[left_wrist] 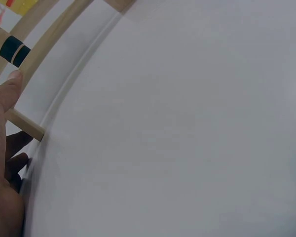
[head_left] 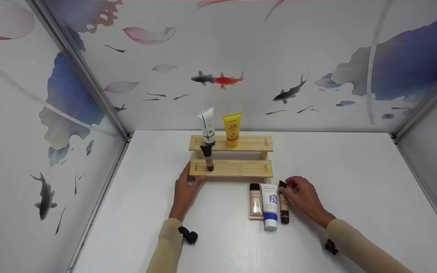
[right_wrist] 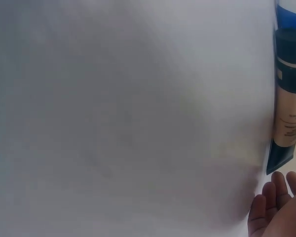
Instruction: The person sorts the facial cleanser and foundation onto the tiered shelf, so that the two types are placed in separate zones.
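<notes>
My left hand point(head_left: 186, 189) grips the left end of a two-step wooden rack point(head_left: 241, 168), thumb at the front edge of the lower step and fingers round its side. A small dark-capped, tan tube point(head_left: 208, 161) stands on that step. My right hand point(head_left: 305, 195) is at the crimped end of a brown-and-black tube point(head_left: 284, 204) lying on the table. In the right wrist view its fingers point(right_wrist: 270, 200) are loosely bent beside that end, apart from it. Left of this tube lie a white-and-blue tube point(head_left: 270, 204) and a beige BB tube point(head_left: 255, 203).
On the upper step stand a white tube point(head_left: 207, 127) and a yellow tube point(head_left: 233, 131). The white table point(head_left: 336, 159) meets a back wall point(head_left: 241, 106) and side walls printed with fish and petals.
</notes>
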Motion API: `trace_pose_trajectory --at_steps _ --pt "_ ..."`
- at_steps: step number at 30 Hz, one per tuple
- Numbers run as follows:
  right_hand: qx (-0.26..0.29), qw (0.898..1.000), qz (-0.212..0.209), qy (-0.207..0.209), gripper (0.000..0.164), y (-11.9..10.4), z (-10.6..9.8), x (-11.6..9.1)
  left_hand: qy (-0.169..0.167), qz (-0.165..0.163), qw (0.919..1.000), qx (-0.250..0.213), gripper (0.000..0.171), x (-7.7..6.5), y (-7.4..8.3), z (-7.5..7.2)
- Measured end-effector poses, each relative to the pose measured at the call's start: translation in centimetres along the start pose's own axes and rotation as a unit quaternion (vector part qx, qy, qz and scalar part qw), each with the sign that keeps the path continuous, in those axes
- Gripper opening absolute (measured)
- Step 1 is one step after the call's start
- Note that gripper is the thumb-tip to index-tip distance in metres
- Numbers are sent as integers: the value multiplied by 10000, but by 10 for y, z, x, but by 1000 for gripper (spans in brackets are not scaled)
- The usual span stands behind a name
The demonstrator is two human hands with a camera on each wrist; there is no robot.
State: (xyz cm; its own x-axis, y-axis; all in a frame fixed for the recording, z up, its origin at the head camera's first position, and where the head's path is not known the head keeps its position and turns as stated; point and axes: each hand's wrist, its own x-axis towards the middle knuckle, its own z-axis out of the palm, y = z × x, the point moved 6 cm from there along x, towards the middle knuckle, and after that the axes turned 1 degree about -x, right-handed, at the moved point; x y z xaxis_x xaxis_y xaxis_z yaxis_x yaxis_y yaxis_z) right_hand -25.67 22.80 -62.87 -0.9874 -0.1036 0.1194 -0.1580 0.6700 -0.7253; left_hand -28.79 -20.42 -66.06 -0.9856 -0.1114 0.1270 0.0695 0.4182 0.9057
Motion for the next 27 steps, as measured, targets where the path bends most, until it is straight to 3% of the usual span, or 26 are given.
trace_pose_trajectory --at_steps 8,27 --pt "54 9999 89 -15 38 0 2 -5 6 115 9999 -61 91 0 -1 0" --pt "-113 9994 278 198 39 3 8 -21 39 16 9999 -144 90 -1 1 -1"
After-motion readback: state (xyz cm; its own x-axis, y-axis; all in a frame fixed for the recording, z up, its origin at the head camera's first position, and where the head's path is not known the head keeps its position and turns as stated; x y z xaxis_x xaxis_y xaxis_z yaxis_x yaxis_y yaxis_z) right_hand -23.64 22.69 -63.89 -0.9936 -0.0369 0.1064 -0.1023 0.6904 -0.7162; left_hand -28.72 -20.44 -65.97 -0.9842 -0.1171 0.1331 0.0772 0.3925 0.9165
